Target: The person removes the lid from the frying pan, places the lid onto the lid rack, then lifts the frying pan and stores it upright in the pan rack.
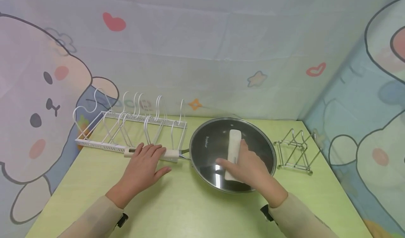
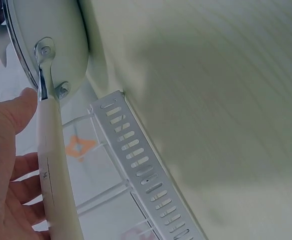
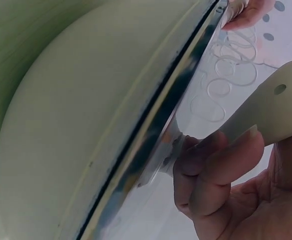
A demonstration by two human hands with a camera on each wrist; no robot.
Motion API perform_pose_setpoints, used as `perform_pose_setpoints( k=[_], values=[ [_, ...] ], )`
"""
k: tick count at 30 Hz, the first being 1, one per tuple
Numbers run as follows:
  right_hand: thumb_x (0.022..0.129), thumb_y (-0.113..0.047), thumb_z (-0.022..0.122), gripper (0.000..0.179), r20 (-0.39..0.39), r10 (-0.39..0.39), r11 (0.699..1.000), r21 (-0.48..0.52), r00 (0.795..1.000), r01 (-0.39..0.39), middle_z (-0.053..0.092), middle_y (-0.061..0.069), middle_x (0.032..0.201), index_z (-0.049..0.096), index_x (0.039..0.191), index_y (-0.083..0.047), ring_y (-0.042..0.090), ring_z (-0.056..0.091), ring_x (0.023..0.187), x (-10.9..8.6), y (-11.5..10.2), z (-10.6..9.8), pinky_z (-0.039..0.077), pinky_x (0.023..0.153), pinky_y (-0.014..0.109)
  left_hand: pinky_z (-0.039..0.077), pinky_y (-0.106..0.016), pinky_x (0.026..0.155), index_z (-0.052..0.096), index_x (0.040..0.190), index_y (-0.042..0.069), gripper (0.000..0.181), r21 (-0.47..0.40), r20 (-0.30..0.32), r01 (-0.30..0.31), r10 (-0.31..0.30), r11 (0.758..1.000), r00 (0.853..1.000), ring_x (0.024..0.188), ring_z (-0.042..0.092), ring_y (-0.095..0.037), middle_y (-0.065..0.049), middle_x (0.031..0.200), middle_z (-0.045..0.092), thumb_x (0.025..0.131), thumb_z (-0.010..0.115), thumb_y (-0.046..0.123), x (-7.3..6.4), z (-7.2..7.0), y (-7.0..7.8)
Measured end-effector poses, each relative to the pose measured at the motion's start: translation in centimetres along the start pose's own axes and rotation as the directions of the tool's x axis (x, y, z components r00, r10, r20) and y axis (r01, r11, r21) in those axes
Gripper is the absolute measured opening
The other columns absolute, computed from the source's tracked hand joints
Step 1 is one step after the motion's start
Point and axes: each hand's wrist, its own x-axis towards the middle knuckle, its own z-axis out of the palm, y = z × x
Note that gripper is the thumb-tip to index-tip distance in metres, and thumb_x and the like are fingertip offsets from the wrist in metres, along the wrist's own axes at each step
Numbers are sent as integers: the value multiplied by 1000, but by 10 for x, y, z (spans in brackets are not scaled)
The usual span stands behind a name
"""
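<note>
A cream frying pan [image 3: 60, 120] stands on the table under a dark-tinted glass lid [image 1: 209, 160] with a metal rim. Its long cream pan handle [image 2: 55, 170] points left, overlapping the front of a white rack in the head view. My left hand [image 1: 143, 166] rests across this handle, fingers laid over it and thumb spread toward the pan. My right hand [image 1: 251, 162] grips the upright cream lid handle [image 1: 234, 143], its fingers curled round the far side and the thumb on the left. In the right wrist view the curled fingers [image 3: 236, 155] show against it.
Behind my left hand is the white wire rack [image 1: 109, 146] with tall looped dividers and a slotted rail. A small metal wire rack [image 1: 295, 153] stands right of the pan. Patterned cloth [image 1: 221, 72] hangs behind the light green table [image 1: 196, 213].
</note>
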Motion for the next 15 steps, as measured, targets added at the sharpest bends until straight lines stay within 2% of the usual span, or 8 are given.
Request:
perform_pose_setpoints(
  k=[9, 15],
  values=[
    [83, -83, 69, 140, 15, 12, 999, 41, 1000, -13, 68, 10, 83, 4, 168, 6, 21, 68, 65, 6, -2, 1, 54, 54, 34, 42, -64, 119, 61, 141, 5, 69, 14, 8, -27, 27, 1000, 1000, 129, 64, -38, -16, 136, 70, 92, 82, 50, 7, 3, 5],
    [85, -82, 68, 138, 11, 6, 1000, 25, 1000, -6, 68, 11, 82, 6, 167, 9, 21, 68, 62, 10, -2, 0, 54, 52, 34, 51, -54, 105, 61, 138, 6, 72, 104, 18, -70, 68, 992, 998, 116, 69, -34, -13, 125, 73, 89, 83, 54, 17, 10, 4]
  ],
)
